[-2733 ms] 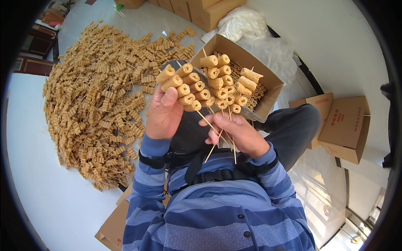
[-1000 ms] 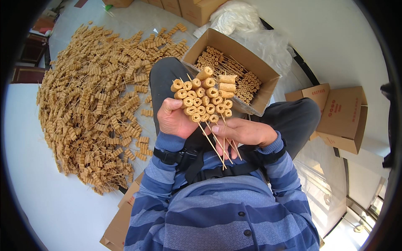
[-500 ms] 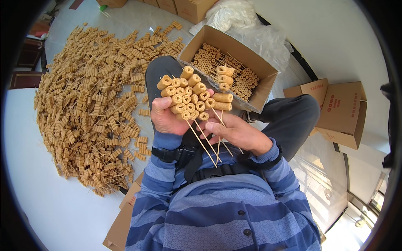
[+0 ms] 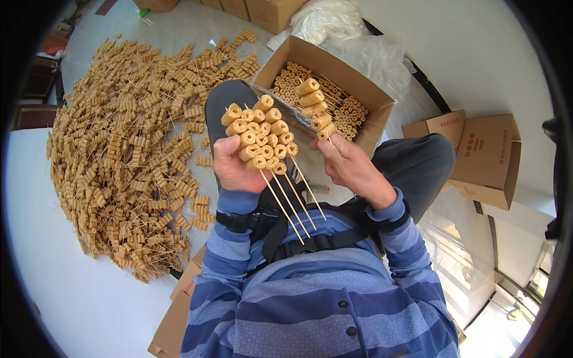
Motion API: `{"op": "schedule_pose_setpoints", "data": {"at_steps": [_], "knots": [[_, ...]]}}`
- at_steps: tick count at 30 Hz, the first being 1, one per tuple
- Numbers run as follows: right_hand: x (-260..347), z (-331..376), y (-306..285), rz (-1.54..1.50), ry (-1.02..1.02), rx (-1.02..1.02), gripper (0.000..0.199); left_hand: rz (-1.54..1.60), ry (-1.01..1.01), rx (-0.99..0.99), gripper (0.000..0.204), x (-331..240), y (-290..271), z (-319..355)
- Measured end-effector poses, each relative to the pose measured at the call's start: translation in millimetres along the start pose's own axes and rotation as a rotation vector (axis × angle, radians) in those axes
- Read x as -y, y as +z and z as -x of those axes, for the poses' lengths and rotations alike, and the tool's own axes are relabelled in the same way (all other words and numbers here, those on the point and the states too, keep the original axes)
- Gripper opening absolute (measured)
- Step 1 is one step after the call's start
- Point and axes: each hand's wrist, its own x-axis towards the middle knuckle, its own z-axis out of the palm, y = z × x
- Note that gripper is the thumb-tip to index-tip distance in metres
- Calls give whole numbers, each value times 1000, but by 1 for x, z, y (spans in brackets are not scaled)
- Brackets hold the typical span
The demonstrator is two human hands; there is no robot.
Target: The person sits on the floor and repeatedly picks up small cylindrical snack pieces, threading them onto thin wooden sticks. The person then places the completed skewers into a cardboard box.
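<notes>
My left hand is closed round a bundle of skewers threaded with golden-brown hollow rolls; several bare sticks point down toward my belt. In my right hand is a single skewer of rolls, pinched near its lowest roll and tilted up over the near edge of the open cardboard box. That box stands beyond my knees and holds rows of packed skewers, roll ends facing up, with some sticks lying between them.
A big heap of the same skewers covers the floor on the left. Open cardboard boxes stand at the right, more boxes at the back. Clear plastic sheeting lies behind the packed box. A carton is beside my left arm.
My right hand has drawn away from the bundle toward the box, taking one skewer with it, now raised and upright. The left hand keeps its bundle, almost in the same place.
</notes>
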Motion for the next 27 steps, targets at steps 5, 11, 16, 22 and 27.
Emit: {"op": "schedule_pose_setpoints", "data": {"at_steps": [5, 11, 16, 22, 27], "knots": [[0, 3, 7, -46, 73, 143, 44, 73, -12, 7, 80, 7, 10, 2], [10, 8, 0, -265, 183, 463, 51, 35, -97, 83, 88, 7, 9, 3], [4, 5, -5, -265, 228, 601, 53, 195, -213, 288, 92, 10, 9, -1], [-9, -3, -6, -462, 306, 747, 53, 54, -177, 158, 97, 17, 18, 0], [-12, -4, -6, -501, 300, 799, 58, 177, -192, 337, 98, 17, 13, -4]]}}
